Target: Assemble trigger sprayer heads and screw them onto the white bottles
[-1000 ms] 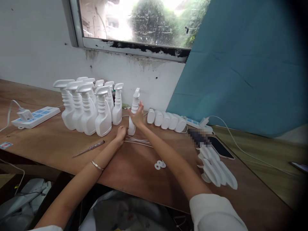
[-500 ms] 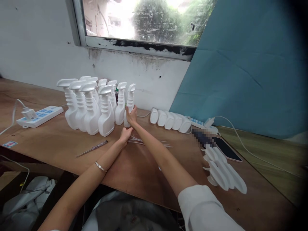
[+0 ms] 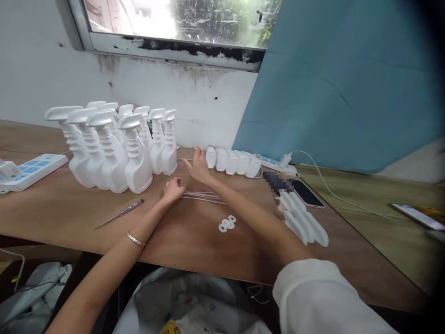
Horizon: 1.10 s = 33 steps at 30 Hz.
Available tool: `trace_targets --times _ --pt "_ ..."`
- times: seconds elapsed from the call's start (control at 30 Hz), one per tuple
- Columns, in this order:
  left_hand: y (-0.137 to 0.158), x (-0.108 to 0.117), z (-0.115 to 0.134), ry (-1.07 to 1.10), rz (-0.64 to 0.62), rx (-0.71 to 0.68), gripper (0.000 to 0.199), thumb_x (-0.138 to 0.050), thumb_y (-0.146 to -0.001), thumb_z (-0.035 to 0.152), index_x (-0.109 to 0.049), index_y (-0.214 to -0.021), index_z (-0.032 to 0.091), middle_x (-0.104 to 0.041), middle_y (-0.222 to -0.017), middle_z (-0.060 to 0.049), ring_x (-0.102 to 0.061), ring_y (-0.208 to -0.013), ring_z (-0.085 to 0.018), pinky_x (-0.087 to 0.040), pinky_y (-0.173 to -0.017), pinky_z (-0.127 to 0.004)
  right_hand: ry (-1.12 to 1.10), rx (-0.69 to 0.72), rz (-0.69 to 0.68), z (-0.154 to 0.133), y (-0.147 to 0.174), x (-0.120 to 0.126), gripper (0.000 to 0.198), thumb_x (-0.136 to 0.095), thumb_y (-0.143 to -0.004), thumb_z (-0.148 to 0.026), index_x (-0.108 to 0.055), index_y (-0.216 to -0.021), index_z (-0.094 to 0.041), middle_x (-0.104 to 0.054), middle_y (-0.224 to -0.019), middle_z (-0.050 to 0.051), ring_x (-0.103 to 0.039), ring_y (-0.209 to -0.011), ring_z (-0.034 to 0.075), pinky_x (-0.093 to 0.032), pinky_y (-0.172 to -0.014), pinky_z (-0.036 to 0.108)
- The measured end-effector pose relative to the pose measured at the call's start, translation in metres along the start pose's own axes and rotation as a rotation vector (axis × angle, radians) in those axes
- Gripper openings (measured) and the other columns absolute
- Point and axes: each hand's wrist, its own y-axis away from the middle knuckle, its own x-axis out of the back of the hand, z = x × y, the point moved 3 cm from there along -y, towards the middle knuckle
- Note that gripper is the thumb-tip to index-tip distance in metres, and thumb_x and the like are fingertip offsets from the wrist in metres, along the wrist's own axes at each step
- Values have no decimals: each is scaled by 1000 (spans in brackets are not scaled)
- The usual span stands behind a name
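Beyond the left hand [image 3: 173, 190] and off to its left, a close group of white spray bottles [image 3: 110, 162] stands upright on the brown table [image 3: 187, 239]. The end bottle [image 3: 169, 150], the nearest of the group to the right hand [image 3: 200, 168], stands just beside its neighbour and apart from that hand.

Right hand: released, fingers extended, thumb spread wide, nothing held. Left hand: fingers curled, low over the table by the near ends of thin white tubes [image 3: 203, 196]; whether it grasps anything cannot be told.

Just right of the right hand, a row of white containers [image 3: 232, 162] lies with flat ends facing the person; contact with the fingers cannot be confirmed. Nearer the person than the right hand, several white washers [image 3: 227, 224] lie clustered beside the forearm. Left of the left hand, and nearer the person, lies a screwdriver [image 3: 122, 212]. Well to the right of both hands, curved white parts [image 3: 305, 220] lie stacked near a dark-screened phone [image 3: 308, 193].
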Motion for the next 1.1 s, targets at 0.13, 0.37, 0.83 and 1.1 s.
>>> trace_targets --times 0.13,0.37,0.83,1.1 --pt "17 2 17 -109 12 -143 51 -59 -64 38 -51 -110 16 -52 -118 -16 -40 -114 -35 -26 -95 -48 435 108 -177 46 58 71 31 -43 -81 -30 -51 -105 -13 -51 -107 16 -42 -101 28 -33 -85 40" --pt "71 -13 62 100 -617 -857 36 -60 -69 25 -60 -105 25 -55 -117 -4 -45 -112 -23 -28 -99 -33 967 -322 -116 139 120 153 30 -42 -78 -19 -53 -100 -3 -54 -98 26 -47 -94 34 -31 -76 45" --pt "86 -30 64 -61 -676 -1076 16 -63 -70 32 -69 -84 26 -60 -106 -6 -54 -95 -20 -37 -87 -30 876 -419 -293 163 118 150 28 -41 -71 1 -57 -94 -2 -58 -88 24 -58 -87 32 -38 -72 40" --pt "82 -28 63 8 -668 -978 16 -57 -75 33 -68 -76 22 -63 -90 -6 -55 -83 -17 -39 -79 -28 162 -203 -18 110 111 147 20 -50 -74 -26 -48 -92 -17 -58 -89 6 -57 -77 17 -43 -69 28"
